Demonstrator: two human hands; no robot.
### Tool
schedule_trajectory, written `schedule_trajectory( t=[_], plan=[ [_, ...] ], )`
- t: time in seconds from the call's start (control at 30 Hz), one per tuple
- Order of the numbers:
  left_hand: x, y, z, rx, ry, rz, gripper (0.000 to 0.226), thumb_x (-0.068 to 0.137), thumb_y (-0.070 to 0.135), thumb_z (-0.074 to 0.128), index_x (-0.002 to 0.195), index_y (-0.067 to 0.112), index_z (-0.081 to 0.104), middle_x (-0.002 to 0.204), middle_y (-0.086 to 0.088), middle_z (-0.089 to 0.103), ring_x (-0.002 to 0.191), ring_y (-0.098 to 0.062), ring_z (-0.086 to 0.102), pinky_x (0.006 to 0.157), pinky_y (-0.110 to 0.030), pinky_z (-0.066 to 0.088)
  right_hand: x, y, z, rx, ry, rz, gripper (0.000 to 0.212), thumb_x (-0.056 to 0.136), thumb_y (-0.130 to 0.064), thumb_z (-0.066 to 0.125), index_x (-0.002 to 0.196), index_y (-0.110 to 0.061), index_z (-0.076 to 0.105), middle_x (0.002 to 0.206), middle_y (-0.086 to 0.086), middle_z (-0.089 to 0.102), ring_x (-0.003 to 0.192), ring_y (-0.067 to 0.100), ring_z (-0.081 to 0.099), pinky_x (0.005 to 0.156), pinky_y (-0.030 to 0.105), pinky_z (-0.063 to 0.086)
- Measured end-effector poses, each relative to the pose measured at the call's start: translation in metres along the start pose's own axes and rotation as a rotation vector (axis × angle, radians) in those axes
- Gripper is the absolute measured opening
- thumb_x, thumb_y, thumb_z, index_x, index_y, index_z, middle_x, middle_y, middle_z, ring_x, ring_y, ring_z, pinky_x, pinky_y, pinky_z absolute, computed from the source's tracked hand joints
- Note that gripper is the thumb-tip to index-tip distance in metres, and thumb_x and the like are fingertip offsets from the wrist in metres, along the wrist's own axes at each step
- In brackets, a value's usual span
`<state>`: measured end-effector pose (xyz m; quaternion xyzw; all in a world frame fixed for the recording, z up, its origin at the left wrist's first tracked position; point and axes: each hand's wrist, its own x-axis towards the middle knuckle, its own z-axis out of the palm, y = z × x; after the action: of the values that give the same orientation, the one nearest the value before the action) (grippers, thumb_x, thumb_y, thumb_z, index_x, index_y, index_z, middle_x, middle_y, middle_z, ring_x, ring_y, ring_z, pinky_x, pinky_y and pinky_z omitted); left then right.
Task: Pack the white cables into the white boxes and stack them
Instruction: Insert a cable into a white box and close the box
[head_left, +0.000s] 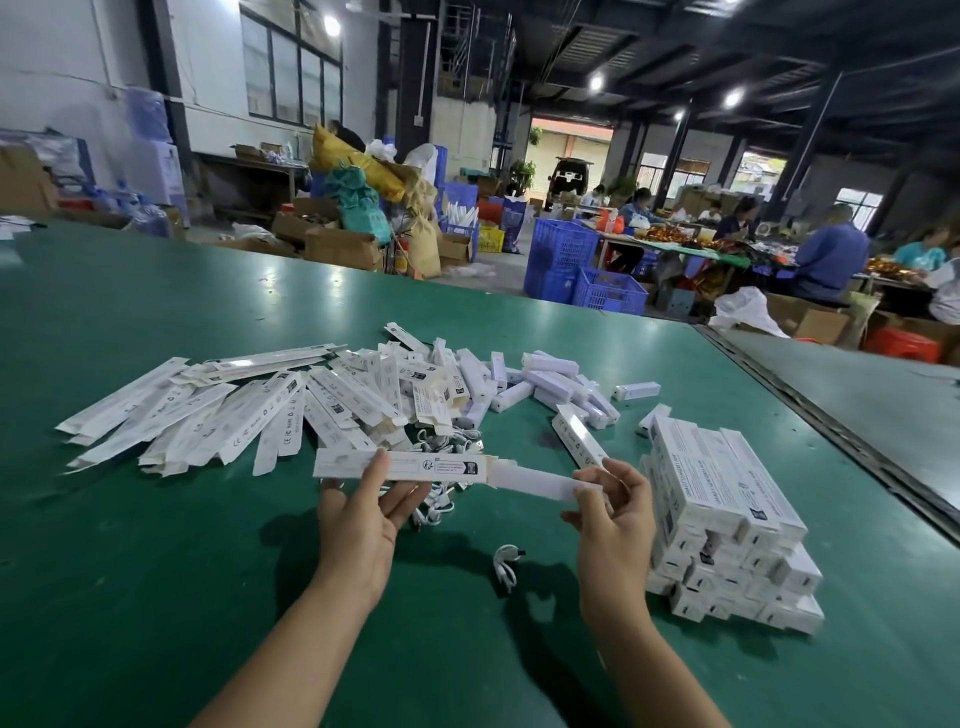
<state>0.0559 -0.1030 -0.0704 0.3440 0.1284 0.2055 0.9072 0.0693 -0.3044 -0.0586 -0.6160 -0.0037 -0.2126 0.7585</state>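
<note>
Cable (506, 564), white and coiled, lies loose on the green table (156, 571), nearest its front edge. Just beyond, the left hand (358, 512) pinches a long white box (410, 465) near its middle, and the right hand (613, 514) pinches the white insert (535, 480) sticking out of its right end. Closed boxes (727, 525) sit stacked toward the table's right edge; flat boxes (234, 415) and more cables (447, 446) lie farther back, mid-table.
</note>
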Motion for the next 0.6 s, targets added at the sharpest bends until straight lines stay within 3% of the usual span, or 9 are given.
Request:
schedule_trajectory(
  t=[0.07, 0.17, 0.3, 0.43, 0.6],
  plan=[
    [-0.003, 0.000, 0.002, 0.020, -0.045, 0.007, 0.036, 0.098, 0.007, 0.058, 0.132, 0.008, 0.051, 0.098, -0.008, 0.077, 0.078, -0.023, 0.075, 0.065, -0.035, 0.063, 0.002, 0.000, -0.003, -0.014, -0.009, 0.002, 0.030, 0.092, 0.001, 0.055, 0.110, -0.023, 0.052, 0.082, -0.011, 0.068, 0.074, 0.005, 0.061, 0.062, 0.022, 0.053],
    [-0.008, -0.004, 0.006, 0.052, -0.097, -0.014, 0.029, 0.098, 0.005, 0.057, 0.124, 0.015, 0.055, 0.101, -0.011, 0.076, 0.081, -0.025, 0.076, 0.063, -0.032, 0.062, 0.001, 0.002, -0.001, -0.030, -0.061, 0.005, 0.032, 0.093, 0.000, 0.055, 0.114, -0.024, 0.051, 0.090, -0.004, 0.070, 0.079, 0.007, 0.065, 0.064, 0.021, 0.055],
    [-0.013, -0.009, 0.009, 0.045, -0.125, -0.022, 0.021, 0.098, 0.005, 0.056, 0.109, 0.023, 0.059, 0.091, -0.004, 0.078, 0.081, -0.025, 0.076, 0.063, -0.032, 0.062, -0.009, 0.011, 0.009, -0.094, -0.128, 0.048, 0.025, 0.091, -0.011, 0.066, 0.113, -0.020, 0.056, 0.099, -0.002, 0.071, 0.083, 0.013, 0.071, 0.079, 0.034, 0.060],
    [-0.011, -0.009, 0.008, 0.054, -0.102, 0.017, 0.022, 0.097, 0.007, 0.058, 0.111, 0.023, 0.060, 0.097, -0.006, 0.078, 0.086, -0.027, 0.076, 0.066, -0.034, 0.063, -0.012, 0.014, 0.010, -0.153, -0.089, 0.089, 0.019, 0.083, -0.019, 0.077, 0.100, -0.020, 0.069, 0.093, 0.000, 0.073, 0.080, 0.018, 0.074, 0.079, 0.039, 0.060],
    [-0.011, -0.011, 0.009, 0.096, -0.101, 0.038, 0.022, 0.096, 0.007, 0.059, 0.114, 0.020, 0.058, 0.100, -0.012, 0.076, 0.085, -0.028, 0.075, 0.067, -0.034, 0.063, -0.016, 0.008, 0.011, -0.178, -0.139, 0.152, 0.020, 0.083, -0.020, 0.077, 0.102, -0.015, 0.075, 0.086, 0.000, 0.076, 0.072, 0.016, 0.074, 0.077, 0.038, 0.061]
  ],
)
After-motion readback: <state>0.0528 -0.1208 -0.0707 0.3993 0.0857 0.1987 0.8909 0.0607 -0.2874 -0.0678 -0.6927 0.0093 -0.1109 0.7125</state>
